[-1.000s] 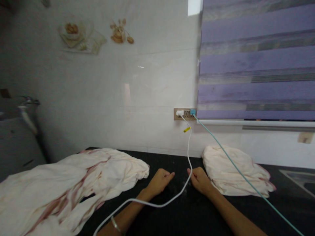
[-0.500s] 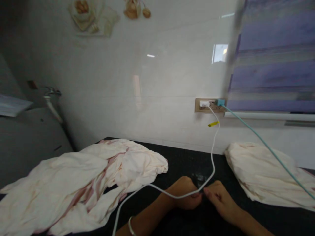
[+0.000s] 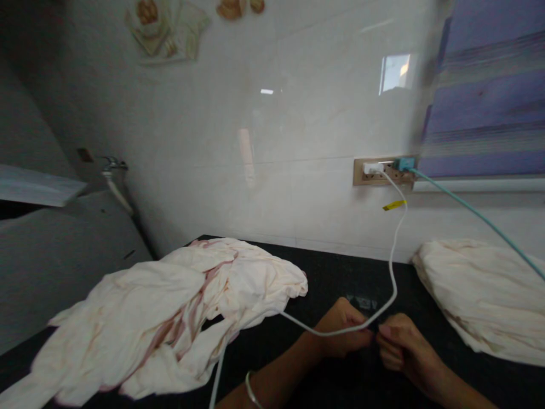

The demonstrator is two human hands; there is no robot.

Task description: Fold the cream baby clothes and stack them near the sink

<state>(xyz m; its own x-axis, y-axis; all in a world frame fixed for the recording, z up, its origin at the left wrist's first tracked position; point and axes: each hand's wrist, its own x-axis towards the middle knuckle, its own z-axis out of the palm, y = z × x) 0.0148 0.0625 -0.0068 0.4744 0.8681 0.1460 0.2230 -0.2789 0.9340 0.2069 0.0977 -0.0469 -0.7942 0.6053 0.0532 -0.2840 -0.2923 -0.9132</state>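
Lying across the left hand (image 3: 340, 335) and right hand (image 3: 402, 349), the white charging cable (image 3: 394, 272) is light and limp — best pinched; both hands' fingers are curled, though a grip cannot be told.

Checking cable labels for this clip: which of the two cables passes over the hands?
The white cable: it drops from the socket and crosses the left hand. The teal cable runs off right.

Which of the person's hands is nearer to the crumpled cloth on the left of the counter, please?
The left. The left hand lies just right of the crumpled cloth, apart from it; the right hand is farther right, beyond the left hand.
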